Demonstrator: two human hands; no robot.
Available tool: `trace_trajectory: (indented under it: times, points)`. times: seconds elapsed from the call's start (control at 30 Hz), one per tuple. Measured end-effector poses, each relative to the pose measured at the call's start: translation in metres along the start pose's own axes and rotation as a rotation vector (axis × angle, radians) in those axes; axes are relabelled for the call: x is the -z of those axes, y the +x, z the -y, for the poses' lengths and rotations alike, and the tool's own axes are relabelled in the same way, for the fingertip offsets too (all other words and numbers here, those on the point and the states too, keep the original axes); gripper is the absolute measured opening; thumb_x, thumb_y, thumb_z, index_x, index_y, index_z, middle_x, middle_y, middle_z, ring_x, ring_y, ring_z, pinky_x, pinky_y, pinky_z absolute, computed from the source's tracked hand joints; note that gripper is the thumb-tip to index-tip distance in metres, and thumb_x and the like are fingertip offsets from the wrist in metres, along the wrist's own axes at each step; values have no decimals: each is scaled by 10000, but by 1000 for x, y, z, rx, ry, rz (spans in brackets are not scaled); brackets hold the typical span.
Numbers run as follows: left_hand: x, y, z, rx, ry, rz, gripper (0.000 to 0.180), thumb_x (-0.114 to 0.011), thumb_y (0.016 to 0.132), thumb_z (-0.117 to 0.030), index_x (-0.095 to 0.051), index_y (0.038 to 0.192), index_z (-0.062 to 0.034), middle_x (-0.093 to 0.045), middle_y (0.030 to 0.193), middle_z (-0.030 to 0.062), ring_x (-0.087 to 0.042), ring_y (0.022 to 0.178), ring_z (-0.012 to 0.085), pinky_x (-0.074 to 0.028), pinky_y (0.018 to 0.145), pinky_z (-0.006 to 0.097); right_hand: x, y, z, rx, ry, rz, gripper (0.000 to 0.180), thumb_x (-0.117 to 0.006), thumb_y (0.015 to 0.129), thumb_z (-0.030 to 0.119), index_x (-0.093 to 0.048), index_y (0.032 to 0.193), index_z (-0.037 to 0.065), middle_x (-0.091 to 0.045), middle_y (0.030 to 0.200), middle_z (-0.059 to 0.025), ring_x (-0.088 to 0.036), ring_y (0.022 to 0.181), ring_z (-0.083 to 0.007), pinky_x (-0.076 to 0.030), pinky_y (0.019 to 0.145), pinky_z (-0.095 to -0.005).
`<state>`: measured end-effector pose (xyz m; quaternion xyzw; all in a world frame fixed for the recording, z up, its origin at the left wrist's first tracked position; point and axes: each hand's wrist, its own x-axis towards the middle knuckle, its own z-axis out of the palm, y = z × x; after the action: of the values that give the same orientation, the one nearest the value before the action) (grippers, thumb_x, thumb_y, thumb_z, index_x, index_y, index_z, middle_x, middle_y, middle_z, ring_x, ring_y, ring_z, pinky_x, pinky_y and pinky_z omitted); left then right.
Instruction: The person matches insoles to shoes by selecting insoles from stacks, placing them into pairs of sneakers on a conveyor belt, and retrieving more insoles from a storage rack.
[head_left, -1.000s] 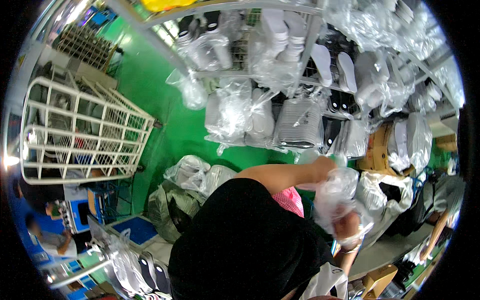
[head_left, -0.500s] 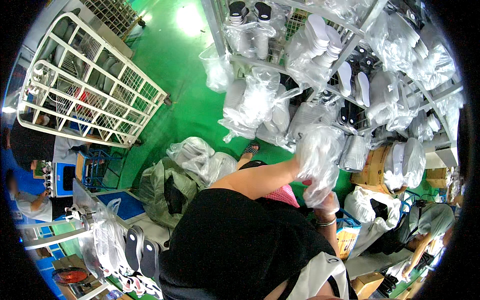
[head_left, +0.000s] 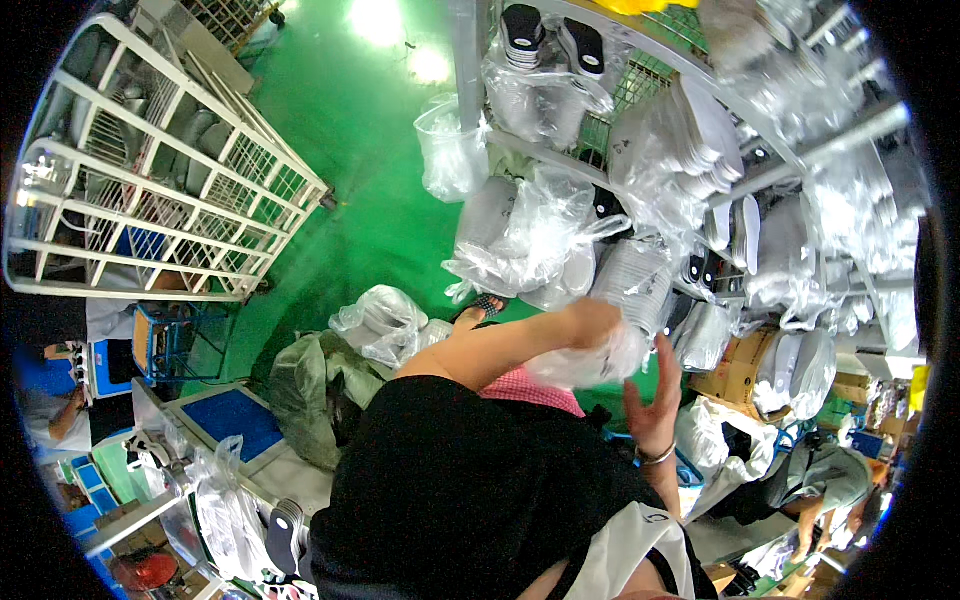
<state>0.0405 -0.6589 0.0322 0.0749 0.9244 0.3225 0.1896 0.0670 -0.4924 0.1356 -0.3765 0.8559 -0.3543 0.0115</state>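
My left hand (head_left: 597,322) is blurred and reaches across in front of me, closed on a crumpled clear plastic bag (head_left: 585,365) that hangs below it. Whether anything is inside that bag, I cannot make out. Just to its right is my right hand (head_left: 656,405), raised with fingers spread and nothing in it; a bracelet circles the wrist. Directly beyond my left hand stands a bagged stack of grey insoles (head_left: 635,280). Left of this stack, another clear bag (head_left: 550,225) lies bunched over more insoles.
Metal shelving (head_left: 780,150) with bagged insoles rises at the far right. A white wire cart (head_left: 150,180) stands far left. Bundled bags (head_left: 380,325) and a dark greenish sack (head_left: 315,395) lie on the floor to my left. A cardboard box (head_left: 735,375) and a bent-over co-worker (head_left: 825,475) are at right.
The plastic bag has moved left and down with my left hand and is more bunched. My right hand has let go of it and opened. The view has shifted slightly.
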Motion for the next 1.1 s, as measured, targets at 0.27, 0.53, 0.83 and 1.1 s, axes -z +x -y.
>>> trace_trajectory:
  times: [0.27, 0.53, 0.83, 1.1]
  points:
    - [-2, -8, 84, 280, -1687, -226, 334, -307, 859, -269, -521, 969, -37, -535, 959, 104, -516, 837, 190, -424, 740, 335, -104, 86, -43, -1020, 1198, 402, 510, -530, 788, 183, -313, 1222, 25, -411, 1166, -113, -458, 1004, -212, -472, 717, -324]
    - [27, -87, 220, 7, -1070, -80, 433, -528, 726, -218, -453, 1134, -93, -533, 1022, 85, -495, 933, 176, -371, 829, 314, -159, 172, -63, -782, 914, 691, 324, -432, 804, 83, -412, 1123, 30, -491, 1076, -71, -487, 956, -187, -417, 807, -298]
    - [95, -93, 397, 683, -1134, -1063, 718, -644, 649, -428, -383, 1136, 30, -488, 1018, 137, -474, 930, 200, -381, 807, 286, -197, 301, -49, -69, 638, 89, 406, -594, 703, 66, -454, 1082, 27, -453, 1116, -87, -432, 1039, -217, -385, 884, -355]
    - [103, 43, 375, 1235, -771, -1177, 821, -685, 542, -433, -350, 1161, -11, -428, 1082, 174, -419, 995, 321, -357, 844, 374, -268, 346, -29, 384, 30, 14, 376, -642, 656, 180, -511, 990, 68, -551, 939, -84, -429, 1023, -244, -300, 911, -375]
